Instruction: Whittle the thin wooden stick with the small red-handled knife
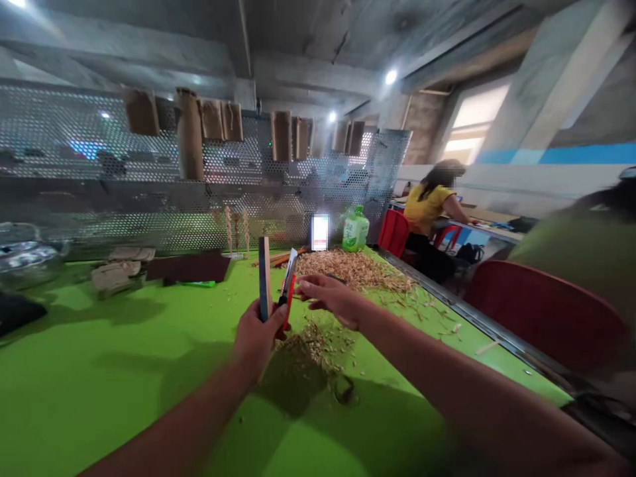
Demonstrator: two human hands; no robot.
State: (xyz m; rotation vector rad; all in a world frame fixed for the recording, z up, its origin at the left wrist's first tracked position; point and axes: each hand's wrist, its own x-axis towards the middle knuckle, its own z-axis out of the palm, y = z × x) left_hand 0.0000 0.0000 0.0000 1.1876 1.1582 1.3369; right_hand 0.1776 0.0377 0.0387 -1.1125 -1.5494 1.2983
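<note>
My left hand (256, 334) is closed around the lower end of a flat wooden stick (264, 275) with a blue side, which stands upright. A red utility knife (288, 285) with its blade out stands right beside the stick, its lower end against the same hand. My right hand (330, 299) reaches in from the right, palm down. Its fingers are pressed together, with the fingertips on the upper part of the knife. Both hands hover above the green table (124, 371), over a small heap of wood shavings (318, 341).
A bigger pile of shavings (355, 268) lies further back, near a green bottle (356, 230) and a perforated metal screen (149, 179). Cloth bundles (116, 271) lie at the left. A red chair (541, 311) stands at the right. A person in yellow (432, 202) sits beyond.
</note>
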